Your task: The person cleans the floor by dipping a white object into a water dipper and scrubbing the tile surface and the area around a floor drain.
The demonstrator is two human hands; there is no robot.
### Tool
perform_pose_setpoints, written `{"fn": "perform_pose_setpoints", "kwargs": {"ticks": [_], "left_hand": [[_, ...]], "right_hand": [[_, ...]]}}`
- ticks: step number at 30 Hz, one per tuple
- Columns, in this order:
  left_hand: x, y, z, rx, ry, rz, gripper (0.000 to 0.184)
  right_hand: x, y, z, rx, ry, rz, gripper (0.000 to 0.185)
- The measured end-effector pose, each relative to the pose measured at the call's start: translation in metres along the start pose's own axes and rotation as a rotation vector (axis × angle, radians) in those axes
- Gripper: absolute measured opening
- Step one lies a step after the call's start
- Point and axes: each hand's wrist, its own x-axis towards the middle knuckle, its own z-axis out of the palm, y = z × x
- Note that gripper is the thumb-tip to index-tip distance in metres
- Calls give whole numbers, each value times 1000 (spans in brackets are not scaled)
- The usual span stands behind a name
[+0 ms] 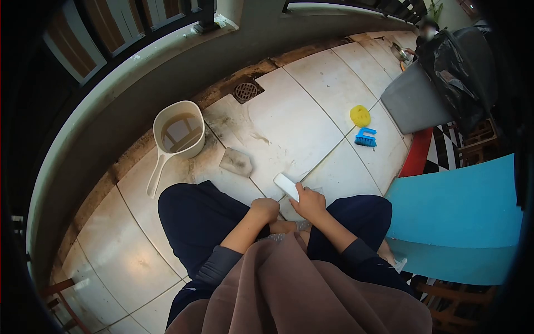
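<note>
My right hand [310,202] grips a white oblong object [286,185] with rounded ends, held just above the tiles; its kind is unclear. My left hand [266,209] is closed in front of my lap, and whatever its curled fingers may hold is hidden. Ahead of it lies a stained greyish block [236,162] on the floor. A white dipper [195,148] with murky water stands by the low wall, its handle pointing towards me. To the right, a round yellow scrubber [360,116] lies beside a blue scrub brush [366,137].
White tiles [311,94] show brown dirt near the floor drain [246,92]. A curved low wall [139,106] bounds the left. On the right are a grey bin [414,100] with a black bag [459,67] and a blue panel [456,206]. Another person [427,29] is partly visible behind the bin.
</note>
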Motion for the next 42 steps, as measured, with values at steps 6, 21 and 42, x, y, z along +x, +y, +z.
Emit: {"fn": "perform_pose_setpoints", "kwargs": {"ticks": [6, 21, 42], "left_hand": [[-3, -3, 6, -18, 27, 4, 29], [-5, 0, -2, -7, 13, 7, 24], [1, -3, 0, -7, 49, 13, 29]], "right_hand": [[30, 26, -7, -23, 54, 151, 45], [31, -4, -23, -70, -104, -6, 44], [57, -6, -27, -81, -78, -34, 43]]}}
